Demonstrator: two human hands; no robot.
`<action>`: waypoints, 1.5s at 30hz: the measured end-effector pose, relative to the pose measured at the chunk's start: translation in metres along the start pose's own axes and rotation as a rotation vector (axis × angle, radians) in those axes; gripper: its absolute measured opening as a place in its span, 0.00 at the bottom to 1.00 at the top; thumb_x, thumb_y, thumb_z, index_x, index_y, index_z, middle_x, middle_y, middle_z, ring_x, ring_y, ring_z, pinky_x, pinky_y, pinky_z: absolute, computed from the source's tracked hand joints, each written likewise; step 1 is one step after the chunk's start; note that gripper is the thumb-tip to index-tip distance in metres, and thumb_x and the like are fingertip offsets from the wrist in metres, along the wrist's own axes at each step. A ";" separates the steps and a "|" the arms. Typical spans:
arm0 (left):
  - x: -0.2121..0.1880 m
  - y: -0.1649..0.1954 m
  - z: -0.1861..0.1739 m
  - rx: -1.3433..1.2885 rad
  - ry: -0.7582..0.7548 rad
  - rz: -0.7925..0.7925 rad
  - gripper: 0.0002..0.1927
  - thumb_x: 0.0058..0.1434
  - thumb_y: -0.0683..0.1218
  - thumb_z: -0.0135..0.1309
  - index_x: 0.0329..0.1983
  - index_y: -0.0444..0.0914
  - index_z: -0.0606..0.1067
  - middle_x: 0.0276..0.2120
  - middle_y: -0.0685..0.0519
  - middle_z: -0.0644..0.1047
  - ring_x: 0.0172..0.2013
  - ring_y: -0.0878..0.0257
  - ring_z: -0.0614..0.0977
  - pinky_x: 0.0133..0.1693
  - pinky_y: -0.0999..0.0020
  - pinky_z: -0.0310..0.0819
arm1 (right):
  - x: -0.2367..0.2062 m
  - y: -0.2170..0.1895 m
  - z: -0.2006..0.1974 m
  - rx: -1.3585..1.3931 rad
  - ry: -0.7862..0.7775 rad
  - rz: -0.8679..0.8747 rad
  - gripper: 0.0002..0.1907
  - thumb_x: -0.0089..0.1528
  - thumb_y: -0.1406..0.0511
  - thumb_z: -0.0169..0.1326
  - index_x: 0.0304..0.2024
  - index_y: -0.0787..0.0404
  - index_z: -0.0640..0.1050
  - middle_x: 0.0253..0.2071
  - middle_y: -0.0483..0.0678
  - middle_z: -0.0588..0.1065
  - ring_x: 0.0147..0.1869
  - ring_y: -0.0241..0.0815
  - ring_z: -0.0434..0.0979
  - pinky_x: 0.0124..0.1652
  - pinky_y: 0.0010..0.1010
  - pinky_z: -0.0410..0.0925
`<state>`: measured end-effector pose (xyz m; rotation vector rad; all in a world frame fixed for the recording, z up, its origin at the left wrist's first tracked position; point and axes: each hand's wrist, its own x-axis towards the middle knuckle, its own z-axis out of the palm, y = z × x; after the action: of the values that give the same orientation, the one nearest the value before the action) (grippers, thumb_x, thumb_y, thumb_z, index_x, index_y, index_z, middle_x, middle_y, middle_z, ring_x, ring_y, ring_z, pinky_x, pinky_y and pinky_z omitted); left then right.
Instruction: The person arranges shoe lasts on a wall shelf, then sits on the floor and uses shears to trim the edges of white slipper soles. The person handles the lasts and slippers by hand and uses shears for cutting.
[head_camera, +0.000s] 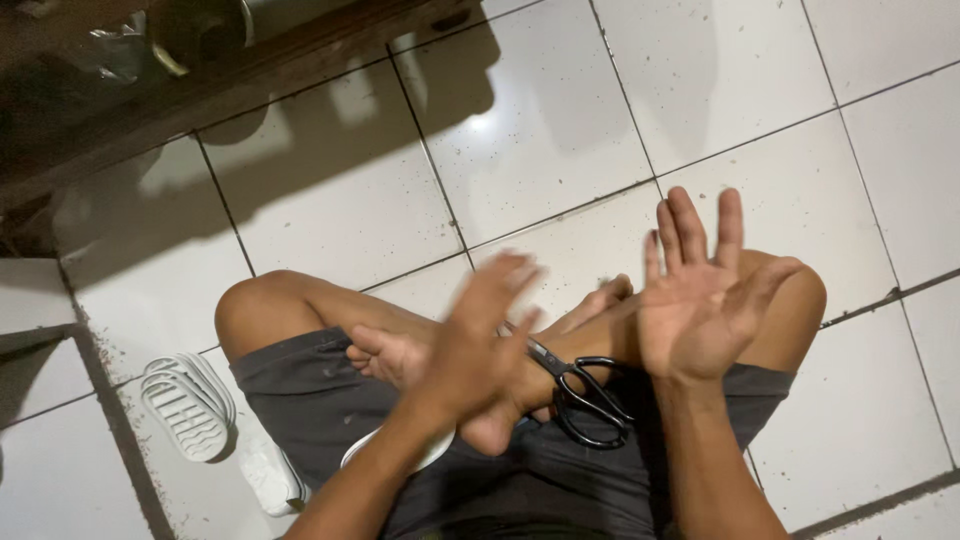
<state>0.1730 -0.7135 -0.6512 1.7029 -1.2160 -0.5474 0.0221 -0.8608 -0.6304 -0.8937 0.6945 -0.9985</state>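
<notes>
I sit cross-legged on a white tiled floor in grey shorts. My left hand hovers over my lap, blurred by motion, fingers apart and holding nothing. My right hand is raised above my right knee, palm up, fingers spread wide and empty. Black-handled scissors lie on my crossed legs between the two hands, touched by neither. A white round object shows partly under my left forearm.
A white sandal lies sole-up on the floor to my left. Another white item sits beside it. A dark wooden shelf with a metal pot runs along the upper left.
</notes>
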 end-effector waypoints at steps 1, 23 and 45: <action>0.001 0.012 0.009 -0.082 -0.011 0.127 0.27 0.69 0.51 0.56 0.68 0.36 0.68 0.71 0.40 0.68 0.71 0.44 0.70 0.69 0.55 0.67 | -0.001 0.000 0.007 0.082 -0.021 0.051 0.57 0.62 0.32 0.41 0.80 0.58 0.45 0.80 0.65 0.52 0.86 0.59 0.46 0.80 0.51 0.38; -0.084 -0.003 -0.094 0.155 -0.340 -0.315 0.14 0.57 0.47 0.60 0.46 0.38 0.80 0.36 0.48 0.83 0.38 0.50 0.83 0.40 0.56 0.75 | -0.097 0.004 -0.016 -1.450 -0.407 0.242 0.25 0.53 0.65 0.63 0.52 0.65 0.78 0.42 0.54 0.79 0.44 0.54 0.81 0.39 0.39 0.72; -0.068 0.047 -0.034 -0.832 0.150 -0.192 0.40 0.58 0.40 0.66 0.72 0.33 0.62 0.69 0.41 0.68 0.67 0.51 0.72 0.66 0.59 0.71 | -0.078 0.021 0.040 0.175 -0.216 0.607 0.07 0.66 0.71 0.60 0.42 0.69 0.75 0.34 0.47 0.75 0.37 0.35 0.76 0.35 0.26 0.70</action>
<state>0.1491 -0.6412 -0.6047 1.1125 -0.5780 -0.8744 0.0335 -0.7721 -0.6232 -0.5700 0.6282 -0.4052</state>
